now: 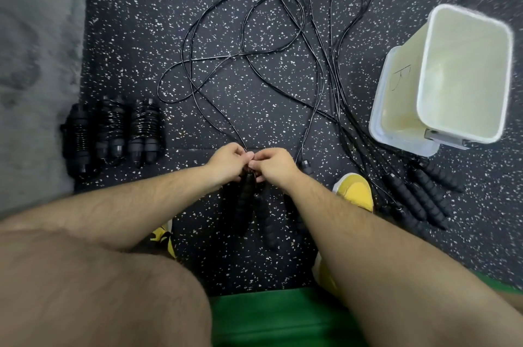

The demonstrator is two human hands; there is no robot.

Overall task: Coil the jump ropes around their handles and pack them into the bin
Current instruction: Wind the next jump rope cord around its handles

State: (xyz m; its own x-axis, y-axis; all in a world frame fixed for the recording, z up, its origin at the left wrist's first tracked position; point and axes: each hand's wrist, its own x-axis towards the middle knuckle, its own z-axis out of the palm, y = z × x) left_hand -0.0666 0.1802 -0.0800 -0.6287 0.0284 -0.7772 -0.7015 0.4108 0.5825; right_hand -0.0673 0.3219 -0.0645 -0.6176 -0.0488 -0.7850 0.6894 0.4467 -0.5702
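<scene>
Black foam handles (247, 196) are lying paired on the floor (254, 109). The left hand (226, 162) and right hand (271, 167) are both pinching the cord (232, 131) at their top ends, probably starting a coil. Next, the slack is needing tight winding. Three coiled ropes (113, 131) are waiting left. The bin (464, 69) is standing well apart on the right, with tangled cords (336, 97) and spare handles (418, 194) crowding the path.

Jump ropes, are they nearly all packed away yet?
Not yet. Three coiled ropes lie on the floor, none in the bin, which looks empty. The left hand and right hand pinch the cord at a pair of handles. Loose handles and tangled cords are left.
</scene>
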